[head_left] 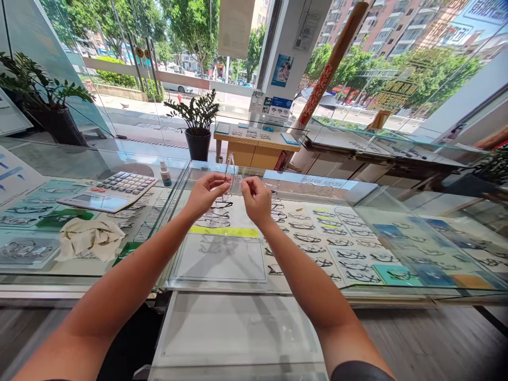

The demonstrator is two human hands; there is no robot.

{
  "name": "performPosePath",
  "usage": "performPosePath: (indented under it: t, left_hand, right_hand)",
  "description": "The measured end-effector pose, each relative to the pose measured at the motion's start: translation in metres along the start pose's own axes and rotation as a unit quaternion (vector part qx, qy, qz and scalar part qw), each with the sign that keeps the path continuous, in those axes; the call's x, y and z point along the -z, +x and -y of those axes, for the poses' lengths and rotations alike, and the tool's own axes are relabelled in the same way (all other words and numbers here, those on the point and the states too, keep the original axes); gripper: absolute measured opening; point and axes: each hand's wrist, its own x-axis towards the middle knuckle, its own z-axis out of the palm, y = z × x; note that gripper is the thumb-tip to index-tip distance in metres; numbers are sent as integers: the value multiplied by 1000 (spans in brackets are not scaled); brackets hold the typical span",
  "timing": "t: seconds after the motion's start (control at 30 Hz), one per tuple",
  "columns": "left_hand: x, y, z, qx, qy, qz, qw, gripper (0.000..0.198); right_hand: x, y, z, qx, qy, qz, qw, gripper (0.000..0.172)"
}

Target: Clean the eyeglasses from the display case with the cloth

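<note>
Over the glass counter, my left hand (206,196) pinches a pair of eyeglasses (230,163) between thumb and fingers; its thin frame stands upright, seen nearly edge-on. Close by on the right, my right hand (257,198) is closed in a pinch, thumb against the bent fingers. A small pale, see-through piece (237,179) with faint marks shows between the two hands, at the right fingertips. Whether it belongs to the eyeglasses, I cannot tell. Beneath my hands, several dark eyeglass frames (214,217) lie in the display case, beside a yellow strip (224,231).
On the left counter are a large calculator (115,189), a crumpled beige cloth (91,238) and a small spray bottle (165,173). Rows of eyeglasses (349,255) fill the case to the right. A potted plant (197,127) stands beyond the counter, before the window.
</note>
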Motion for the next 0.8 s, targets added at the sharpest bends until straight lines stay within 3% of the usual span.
performPosePath:
  t: [0.17,0.37,0.47,0.63,0.8]
  left_hand:
    - [2,0,2,-14,50,-8,999,48]
    - [2,-4,3,-31,112,13,993,40]
    - [-1,-6,2,-25,112,24,993,42]
    - [-7,-10,1,-24,104,21,994,44]
    - [-10,-13,-1,-23,93,20,995,45]
  right_hand:
    - [10,7,-8,-27,-45,-77,996,30]
    - [20,17,-20,28,-103,-159,982,27]
    - [20,16,-24,57,-124,-150,979,42]
    - [13,10,-26,86,-128,-105,983,84]
    - [8,8,-25,106,-139,-92,980,93]
